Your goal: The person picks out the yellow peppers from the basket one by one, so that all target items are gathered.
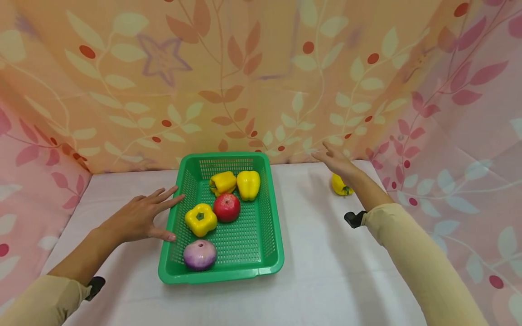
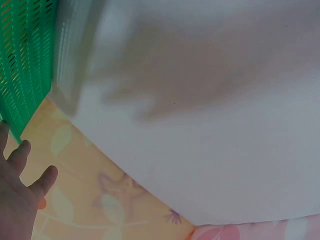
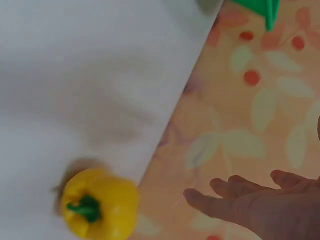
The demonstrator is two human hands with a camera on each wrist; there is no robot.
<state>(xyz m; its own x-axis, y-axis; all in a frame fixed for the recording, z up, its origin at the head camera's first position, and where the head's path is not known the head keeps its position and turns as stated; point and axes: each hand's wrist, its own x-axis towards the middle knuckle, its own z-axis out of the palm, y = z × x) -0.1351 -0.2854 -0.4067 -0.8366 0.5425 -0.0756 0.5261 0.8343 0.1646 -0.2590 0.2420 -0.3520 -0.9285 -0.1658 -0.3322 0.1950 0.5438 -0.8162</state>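
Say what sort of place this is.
Probably a small makeshift recording booth, though nothing names it: leaf-print cloth walls in a white-topped table, on which a green basket stands.

Head view bright, evenly lit; source out of frame. Soft-edged arm shadows on the pale worktop (image 1: 310, 280), one broad and faint beside the right sleeve (image 1: 416, 253). Small glossy highlights on the purple vegetable (image 1: 200, 255) and yellow peppers (image 1: 248, 185). Wide-angle stretch toward the frame edges. Both wrist views dimmer, greyer, flatter in contrast. Left wrist: diffuse hand shadow across the worktop. Right wrist: green basket (image 3: 262, 7), lone pepper (image 3: 114, 205) and fingers (image 3: 212, 205) slightly soft; shadow smudged.
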